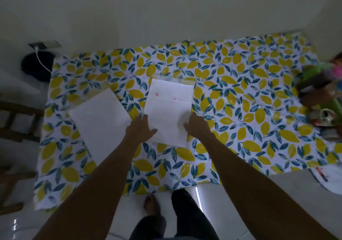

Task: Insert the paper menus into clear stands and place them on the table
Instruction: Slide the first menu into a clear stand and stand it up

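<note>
Currently left hand [141,126] and right hand [197,125], fingers spread, press flat on the centre paper [169,108]; gripping nothing.

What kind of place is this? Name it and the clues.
Probably a room in a home, not a restaurant: a table under a lemon-print tablecloth pushed against a plain wall, a wooden chair beside it, and household clutter piled at one end.
</note>
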`<state>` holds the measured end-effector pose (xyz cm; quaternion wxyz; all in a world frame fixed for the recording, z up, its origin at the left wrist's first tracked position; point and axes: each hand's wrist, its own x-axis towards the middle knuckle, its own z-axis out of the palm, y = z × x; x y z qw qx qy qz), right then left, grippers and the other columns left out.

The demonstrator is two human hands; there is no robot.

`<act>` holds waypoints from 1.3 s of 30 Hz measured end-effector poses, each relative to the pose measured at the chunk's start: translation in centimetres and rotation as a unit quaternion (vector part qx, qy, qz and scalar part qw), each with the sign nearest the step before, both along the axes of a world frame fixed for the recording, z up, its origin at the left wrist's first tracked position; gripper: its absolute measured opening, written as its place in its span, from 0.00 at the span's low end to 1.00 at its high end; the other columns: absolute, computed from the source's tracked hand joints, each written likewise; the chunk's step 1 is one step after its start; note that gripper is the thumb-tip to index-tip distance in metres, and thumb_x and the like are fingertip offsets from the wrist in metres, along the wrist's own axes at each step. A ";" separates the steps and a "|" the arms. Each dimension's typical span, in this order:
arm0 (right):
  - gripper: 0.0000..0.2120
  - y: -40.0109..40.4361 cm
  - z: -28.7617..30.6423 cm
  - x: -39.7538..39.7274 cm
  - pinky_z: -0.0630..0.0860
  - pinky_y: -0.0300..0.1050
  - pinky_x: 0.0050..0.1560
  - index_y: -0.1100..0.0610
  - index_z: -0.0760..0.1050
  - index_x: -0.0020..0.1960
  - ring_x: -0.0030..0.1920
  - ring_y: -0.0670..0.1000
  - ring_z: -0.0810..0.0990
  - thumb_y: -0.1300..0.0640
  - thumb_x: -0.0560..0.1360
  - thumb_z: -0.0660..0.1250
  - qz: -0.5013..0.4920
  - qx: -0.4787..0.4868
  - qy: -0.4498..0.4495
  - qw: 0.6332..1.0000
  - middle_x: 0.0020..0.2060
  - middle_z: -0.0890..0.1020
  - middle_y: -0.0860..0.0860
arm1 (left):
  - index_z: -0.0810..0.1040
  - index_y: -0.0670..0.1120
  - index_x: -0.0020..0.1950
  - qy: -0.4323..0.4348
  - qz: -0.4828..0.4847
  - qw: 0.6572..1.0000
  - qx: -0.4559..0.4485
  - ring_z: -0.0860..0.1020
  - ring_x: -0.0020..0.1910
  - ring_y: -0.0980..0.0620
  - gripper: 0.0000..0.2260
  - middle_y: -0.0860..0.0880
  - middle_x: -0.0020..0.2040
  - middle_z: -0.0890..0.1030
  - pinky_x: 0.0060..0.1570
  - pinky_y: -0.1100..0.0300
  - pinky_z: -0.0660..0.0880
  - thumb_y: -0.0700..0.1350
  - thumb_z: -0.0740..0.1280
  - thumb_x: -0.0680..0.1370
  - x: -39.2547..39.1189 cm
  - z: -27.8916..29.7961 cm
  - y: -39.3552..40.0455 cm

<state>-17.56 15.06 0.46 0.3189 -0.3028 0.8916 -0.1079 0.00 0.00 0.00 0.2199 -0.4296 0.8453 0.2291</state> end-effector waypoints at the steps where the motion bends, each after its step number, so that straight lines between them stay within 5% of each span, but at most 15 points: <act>1: 0.22 0.2 -0.4 -0.1 0.74 0.56 0.57 0.64 0.67 0.63 0.59 0.65 0.77 0.51 0.77 0.64 -0.021 -0.012 -0.011 1.000 0.57 0.79 0.64 | 0.59 0.46 0.77 0.000 0.008 1.000 -0.013 0.67 0.70 0.34 0.37 0.37 0.74 0.64 0.65 0.40 0.70 0.64 0.66 0.75 -0.3 -0.1 0.3; 7: 0.16 0.5 -1.5 0.1 0.74 0.50 0.47 0.64 0.71 0.59 0.52 0.64 0.81 0.55 0.76 0.66 -0.130 -0.090 -0.066 0.985 0.50 0.83 0.62 | 0.63 0.45 0.74 0.052 0.100 0.993 -0.016 0.71 0.65 0.33 0.33 0.35 0.67 0.70 0.62 0.40 0.72 0.60 0.68 0.75 -0.8 -0.9 0.0; 13: 0.14 1.6 -1.2 -0.2 0.75 0.50 0.51 0.56 0.74 0.56 0.54 0.63 0.80 0.55 0.73 0.59 -0.197 -0.077 -0.119 0.970 0.52 0.82 0.59 | 0.68 0.43 0.72 0.138 0.165 0.977 0.014 0.76 0.63 0.36 0.28 0.38 0.65 0.77 0.60 0.46 0.72 0.58 0.67 0.78 0.2 0.8 0.7; 16: 0.14 3.0 -0.2 -0.5 0.77 0.55 0.56 0.54 0.76 0.57 0.53 0.61 0.80 0.55 0.73 0.59 -0.202 -0.102 -0.100 0.969 0.53 0.82 0.57 | 0.75 0.39 0.67 0.171 0.149 0.974 -0.005 0.78 0.59 0.34 0.20 0.35 0.60 0.80 0.59 0.46 0.74 0.51 0.59 0.81 2.0 1.8 1.6; 20: 0.15 6.4 1.5 -0.4 0.83 0.52 0.42 0.51 0.80 0.57 0.41 0.56 0.84 0.58 0.75 0.60 -0.179 -0.179 -0.133 0.958 0.44 0.85 0.55 | 0.83 0.39 0.59 0.236 0.114 0.964 -0.041 0.82 0.51 0.37 0.21 0.36 0.53 0.84 0.54 0.47 0.78 0.43 0.56 0.75 4.9 3.7 3.6; 24: 0.18 10.0 3.2 1.2 0.84 0.59 0.48 0.50 0.82 0.59 0.47 0.55 0.86 0.65 0.75 0.63 -0.174 -0.226 -0.197 0.938 0.50 0.86 0.55 | 0.84 0.39 0.57 0.282 0.060 0.956 -0.063 0.83 0.48 0.37 0.13 0.36 0.50 0.84 0.51 0.49 0.78 0.36 0.63 0.78 7.7 4.8 6.1; 26: 0.18 11.7 3.9 2.0 0.83 0.54 0.51 0.48 0.81 0.61 0.50 0.50 0.85 0.64 0.77 0.66 -0.126 -0.247 -0.179 0.944 0.53 0.86 0.50 | 0.84 0.37 0.57 0.309 0.050 0.948 -0.053 0.84 0.47 0.38 0.12 0.36 0.50 0.84 0.51 0.48 0.80 0.36 0.65 0.77 9.3 4.9 7.2; 30: 0.17 14.4 5.3 3.4 0.76 0.28 0.46 0.52 0.76 0.67 0.51 0.43 0.82 0.59 0.78 0.67 -0.044 -0.271 -0.128 0.953 0.55 0.83 0.46 | 0.83 0.37 0.59 0.338 0.021 0.939 -0.055 0.83 0.49 0.40 0.12 0.37 0.54 0.84 0.54 0.57 0.75 0.35 0.66 0.77 11.5 6.1 8.1; 35: 0.15 14.9 6.5 2.7 0.79 0.47 0.56 0.55 0.79 0.64 0.54 0.50 0.81 0.62 0.78 0.68 -0.025 -0.311 -0.056 0.948 0.59 0.82 0.51 | 0.83 0.42 0.59 0.399 -0.011 0.914 -0.070 0.83 0.47 0.48 0.11 0.44 0.53 0.84 0.50 0.61 0.76 0.37 0.67 0.79 12.0 8.6 8.1; 39: 0.11 12.7 8.1 0.5 0.77 0.44 0.54 0.51 0.80 0.61 0.54 0.49 0.80 0.53 0.79 0.67 -0.001 -0.349 -0.023 0.937 0.57 0.81 0.51 | 0.83 0.49 0.59 0.418 0.006 0.905 -0.083 0.81 0.46 0.52 0.10 0.49 0.52 0.82 0.47 0.53 0.79 0.47 0.64 0.81 10.6 10.5 6.8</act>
